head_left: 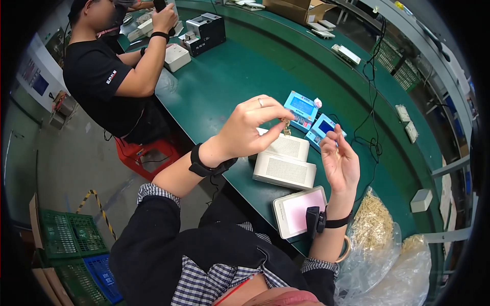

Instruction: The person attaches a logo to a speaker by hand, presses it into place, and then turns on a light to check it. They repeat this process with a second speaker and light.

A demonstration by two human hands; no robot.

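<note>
Head view: small brass-coloured part [287, 131] clamped in thumb-and-finger grip of L hand [250, 127] over white boxes [285, 171] on table [229, 81]; long axis approx up-down, one end hanging down; L fingers point right; R hand [342, 166] raised, fingers up & curled, I can't tell if grip's closed
</note>
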